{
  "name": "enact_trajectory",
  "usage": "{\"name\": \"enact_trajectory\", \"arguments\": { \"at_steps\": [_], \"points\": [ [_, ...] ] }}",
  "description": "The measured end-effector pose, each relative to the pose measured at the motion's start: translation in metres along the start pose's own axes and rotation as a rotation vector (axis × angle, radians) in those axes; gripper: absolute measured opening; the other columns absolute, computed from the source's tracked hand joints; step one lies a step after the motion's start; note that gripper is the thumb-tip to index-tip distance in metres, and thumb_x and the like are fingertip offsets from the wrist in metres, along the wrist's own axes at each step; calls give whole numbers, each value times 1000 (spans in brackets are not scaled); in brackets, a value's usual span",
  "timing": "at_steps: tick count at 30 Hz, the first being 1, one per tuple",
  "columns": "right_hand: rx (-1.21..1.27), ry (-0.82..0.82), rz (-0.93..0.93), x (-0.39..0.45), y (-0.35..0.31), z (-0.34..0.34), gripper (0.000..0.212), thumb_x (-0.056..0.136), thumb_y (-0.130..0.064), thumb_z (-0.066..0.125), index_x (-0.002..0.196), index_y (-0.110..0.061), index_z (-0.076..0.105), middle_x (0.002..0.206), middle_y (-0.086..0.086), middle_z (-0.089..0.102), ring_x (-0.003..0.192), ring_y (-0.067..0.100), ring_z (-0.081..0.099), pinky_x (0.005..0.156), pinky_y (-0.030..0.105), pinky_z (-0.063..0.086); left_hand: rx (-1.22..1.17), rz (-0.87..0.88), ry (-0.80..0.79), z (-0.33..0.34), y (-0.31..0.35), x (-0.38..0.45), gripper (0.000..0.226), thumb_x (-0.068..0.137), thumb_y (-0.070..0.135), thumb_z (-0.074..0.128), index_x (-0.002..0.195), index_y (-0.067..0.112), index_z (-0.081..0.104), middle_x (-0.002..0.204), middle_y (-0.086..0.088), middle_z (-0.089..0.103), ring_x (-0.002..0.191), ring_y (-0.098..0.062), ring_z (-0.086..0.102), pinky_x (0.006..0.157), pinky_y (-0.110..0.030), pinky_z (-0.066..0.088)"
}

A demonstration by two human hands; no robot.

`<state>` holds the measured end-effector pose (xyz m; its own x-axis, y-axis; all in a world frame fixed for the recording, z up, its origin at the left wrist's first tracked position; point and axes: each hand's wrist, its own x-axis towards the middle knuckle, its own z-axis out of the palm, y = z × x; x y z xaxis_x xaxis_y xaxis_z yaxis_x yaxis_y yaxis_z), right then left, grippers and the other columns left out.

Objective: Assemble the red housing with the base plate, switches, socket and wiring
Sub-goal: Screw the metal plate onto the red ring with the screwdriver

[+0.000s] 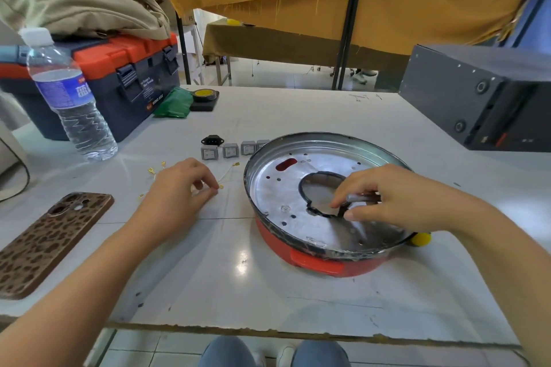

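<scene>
Left hand [182,188] pinching wire terminals [221,187], right hand [384,197] gripping a screwdriver [362,197] over base plate [286,188] in red housing [316,262]: fastening stage, switches [229,151] probably next.

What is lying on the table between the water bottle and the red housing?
In the head view, a black socket and a row of grey switches lie between the water bottle and the red housing.

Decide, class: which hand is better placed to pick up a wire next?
Left. The left hand already rests on the white wires beside the red housing, while the right hand grips a tool inside it.
</scene>
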<state>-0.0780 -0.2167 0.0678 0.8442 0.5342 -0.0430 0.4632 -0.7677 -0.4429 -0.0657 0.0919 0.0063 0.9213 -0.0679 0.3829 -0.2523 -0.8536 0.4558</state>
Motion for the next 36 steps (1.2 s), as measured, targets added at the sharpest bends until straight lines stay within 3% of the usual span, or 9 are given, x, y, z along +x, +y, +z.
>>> {"name": "enact_trajectory", "arguments": {
  "at_steps": [2,5,12,15,20,24,28,33,36],
  "points": [
    [57,82,-19,1,-1,-2,11,86,-22,66,93,-28,73,80,-23,66,80,-4,59,71,14,46,-150,-20,60,-5,14,1,17,81,9,69,73,23,65,76,11,65,67,-1,56,63,-11,39],
    [184,222,-50,6,-4,-3,8,85,-17,67,86,-22,73,48,-26,51,54,-11,52,54,2,35,-381,-55,85,-10,39,5,14,82,16,70,75,27,68,73,7,69,72,-17,62,70,-25,49],
    [482,331,-107,16,-16,7,7,82,-18,71,87,-22,74,68,-9,71,67,1,64,66,13,48,-752,5,-105,2,100,11,16,77,7,73,73,22,70,74,-1,73,72,-12,69,71,-17,54],
    [524,348,-155,15,-16,7,7,83,-8,68,88,-11,72,47,-20,58,55,-6,60,58,3,41,-808,-7,-156,12,114,12,14,75,4,73,73,17,69,73,0,74,72,-11,70,69,-15,54],
    [496,389,-178,11,-14,3,7,82,-4,69,87,0,71,41,-24,52,49,-9,57,54,0,38,-881,-88,-144,18,124,15,12,73,1,75,80,5,66,66,-4,72,60,-8,67,58,-13,50],
    [373,462,-135,11,-11,4,5,80,-14,72,78,-10,74,40,-18,46,46,-1,46,50,7,32,-853,-92,-165,19,128,16,14,77,2,73,86,6,64,66,-2,73,60,-9,67,61,-16,52],
    [336,481,-85,8,-4,1,3,78,-17,74,76,-15,74,43,-17,47,45,2,41,48,11,30,-730,-95,-247,19,130,12,19,80,14,72,95,16,62,81,2,75,81,-15,70,82,-30,55],
    [393,488,-34,0,6,-6,6,78,-14,74,73,-15,71,47,-17,57,45,1,46,47,12,35,-199,192,-484,21,144,0,47,74,65,60,105,30,57,98,23,58,91,9,55,76,-13,46],
    [417,457,-4,-4,10,-8,5,78,-16,74,74,-15,71,50,-14,59,44,3,45,46,16,38,-20,316,-562,29,157,-3,60,69,76,55,98,23,53,92,12,58,83,-5,54,73,-29,48]
  ]
}}
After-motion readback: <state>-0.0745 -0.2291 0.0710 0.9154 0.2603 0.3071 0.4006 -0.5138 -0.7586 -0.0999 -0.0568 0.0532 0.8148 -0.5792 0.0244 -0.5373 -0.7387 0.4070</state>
